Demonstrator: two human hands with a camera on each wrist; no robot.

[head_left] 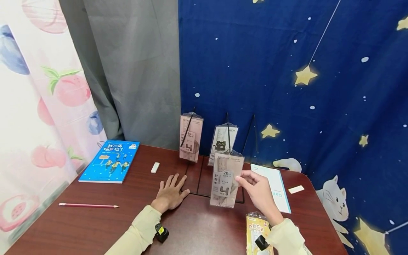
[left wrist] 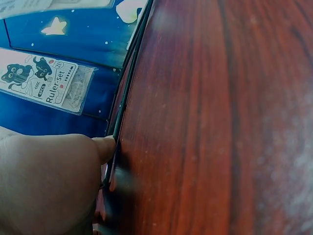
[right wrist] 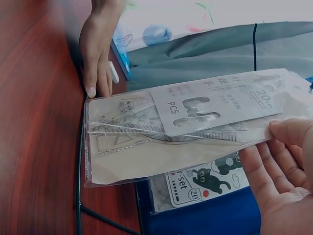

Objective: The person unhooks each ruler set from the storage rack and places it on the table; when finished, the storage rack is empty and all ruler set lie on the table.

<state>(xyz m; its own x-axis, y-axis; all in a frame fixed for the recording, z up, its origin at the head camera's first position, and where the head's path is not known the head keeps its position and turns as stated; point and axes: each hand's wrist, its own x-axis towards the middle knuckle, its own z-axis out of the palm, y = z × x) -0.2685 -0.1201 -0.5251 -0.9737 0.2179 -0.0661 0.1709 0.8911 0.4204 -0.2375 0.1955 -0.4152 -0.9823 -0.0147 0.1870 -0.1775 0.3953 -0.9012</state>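
Observation:
My right hand [head_left: 259, 189] pinches the side edge of a clear-packed ruler set [head_left: 227, 184] between thumb and fingers. The pack hangs upright, its top at the front tip of the middle hook; whether the hook passes through it I cannot tell. Behind it a cat-print ruler set [head_left: 220, 136] hangs on the same hook of a black wire display rack [head_left: 204, 195]. Another pinkish ruler set [head_left: 196, 127] is on the left hook. My left hand [head_left: 171, 193] rests on the table, fingers spread, its thumb [left wrist: 103, 149] against the rack's base wire [left wrist: 128, 81].
A yellow duck-print pack [head_left: 255, 232] lies by my right forearm. Farther right are a white booklet [head_left: 271, 180] and a white eraser [head_left: 296, 189]. To the left lie a blue book [head_left: 109, 161], another white eraser [head_left: 155, 167] and a pencil [head_left: 89, 205]. Curtains [head_left: 137, 71] stand behind the table.

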